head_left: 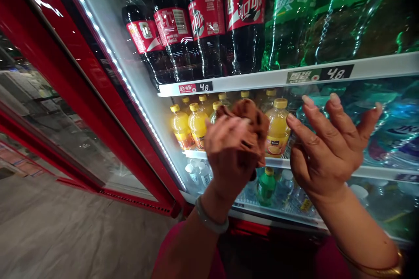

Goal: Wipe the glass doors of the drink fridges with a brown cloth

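Observation:
My left hand [225,144] is closed round a crumpled brown cloth [253,124], held in front of the middle shelf; both are a little blurred. To its right, my right hand [327,148] is raised with its fingers spread and nothing in it. Behind the cloth stand several small bottles of orange juice with yellow caps; one juice bottle [277,128] shows between my two hands, and another juice bottle [197,124] is left of the cloth. The cloth and my left hand hide part of that row.
Large cola bottles [245,8] and green soda bottles [291,13] fill the upper shelf, above a white price rail [248,79]. A small green bottle [266,186] is among bottles on the bottom shelf. The red-framed fridge door [88,78] stands open at left, over grey floor [81,231].

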`<state>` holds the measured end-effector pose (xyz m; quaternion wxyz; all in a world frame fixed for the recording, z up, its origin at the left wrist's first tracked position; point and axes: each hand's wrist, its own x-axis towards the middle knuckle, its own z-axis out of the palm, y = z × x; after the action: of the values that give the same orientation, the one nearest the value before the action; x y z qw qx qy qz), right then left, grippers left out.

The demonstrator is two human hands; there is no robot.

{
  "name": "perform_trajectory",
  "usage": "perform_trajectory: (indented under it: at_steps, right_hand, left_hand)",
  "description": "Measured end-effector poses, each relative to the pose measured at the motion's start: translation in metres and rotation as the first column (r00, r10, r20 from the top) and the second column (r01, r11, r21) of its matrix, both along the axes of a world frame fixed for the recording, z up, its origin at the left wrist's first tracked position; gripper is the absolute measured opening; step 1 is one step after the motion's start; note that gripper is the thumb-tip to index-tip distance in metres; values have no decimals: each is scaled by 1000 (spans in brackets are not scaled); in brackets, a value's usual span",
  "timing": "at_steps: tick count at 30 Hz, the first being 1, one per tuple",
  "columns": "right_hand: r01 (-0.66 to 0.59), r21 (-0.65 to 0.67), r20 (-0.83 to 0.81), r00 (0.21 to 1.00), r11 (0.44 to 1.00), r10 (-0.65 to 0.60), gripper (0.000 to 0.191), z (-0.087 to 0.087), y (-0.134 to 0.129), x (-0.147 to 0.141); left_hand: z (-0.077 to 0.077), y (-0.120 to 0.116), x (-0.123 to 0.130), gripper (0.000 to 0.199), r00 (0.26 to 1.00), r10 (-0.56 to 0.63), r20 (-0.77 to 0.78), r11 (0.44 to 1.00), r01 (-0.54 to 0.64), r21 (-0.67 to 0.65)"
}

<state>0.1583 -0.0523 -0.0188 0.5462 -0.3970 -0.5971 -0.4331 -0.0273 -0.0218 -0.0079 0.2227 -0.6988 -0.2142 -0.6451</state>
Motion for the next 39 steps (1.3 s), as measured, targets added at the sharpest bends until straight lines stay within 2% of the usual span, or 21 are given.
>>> perform_trajectory:
  at_steps: [2,4,7,9,11,14,16,19,22,24,25,28,30,32,35,37,39]
  right_hand:
    - [30,-11,-1,1000,999,-30,63,1,0,-1]
    - [62,-21,0,998,998,-62,64,1,1,-2]
    - [86,-27,-5,996,996,-87,61,1,2,-2]
    - [103,-28,-10,995,994,-104,58,1,2,-2]
    - [130,-41,1,991,991,-130,60,1,1,-3]
    - [180,-86,6,984,980,-181,62,3,-1,-6]
    - [203,-115,0,979,972,-204,62,3,-2,-8]
    - [222,-144,-14,974,964,-226,66,2,-2,-8]
    - [242,-146,-24,969,959,-247,68,0,1,-6]
    - [248,-123,-29,967,961,-254,70,0,3,-5]
    - [242,-104,-31,969,965,-247,70,0,4,-5]
    - [198,-66,-51,978,978,-202,69,1,6,-5]
    - [173,-78,-60,982,982,-178,68,1,8,-3]
    - [174,-68,-52,983,982,-178,66,0,9,0]
    - [177,-18,-30,984,984,-178,62,-1,10,4]
    - [162,-31,-19,986,986,-163,63,-1,9,4]
    - [148,-63,-13,989,987,-149,66,0,7,4]
  left_hand:
    - [6,4,-5,60,995,27,99,1000,-26,-6]
    - [0,1,0,49,995,46,92,999,-46,-4]
    - [-19,-9,17,26,999,8,-37,1000,-8,-2]
    - [-24,-14,23,24,987,-44,-153,999,46,9]
    - [-18,-14,20,23,980,-48,-193,999,52,13]
    - [0,-9,9,26,999,-18,-45,1000,17,-18]
    - [6,-7,7,29,999,-2,47,1000,3,-31]
    - [-4,-10,18,24,999,11,44,1000,-10,-19]
    - [-14,-14,27,22,993,-34,-114,999,36,17]
    - [-11,-12,24,23,985,-43,-165,998,50,38]
    - [-7,-10,20,21,990,-32,-141,999,38,38]
    - [5,-5,12,22,1000,5,23,1000,-6,10]
    - [3,-6,15,24,996,20,91,1000,-19,-14]
    - [-7,-10,23,21,999,3,38,1000,-3,-3]
    - [-17,-10,29,21,991,-18,-133,998,26,58]
    - [-13,-5,23,21,988,6,-153,996,8,91]
    - [-4,0,14,20,996,44,-78,995,-37,89]
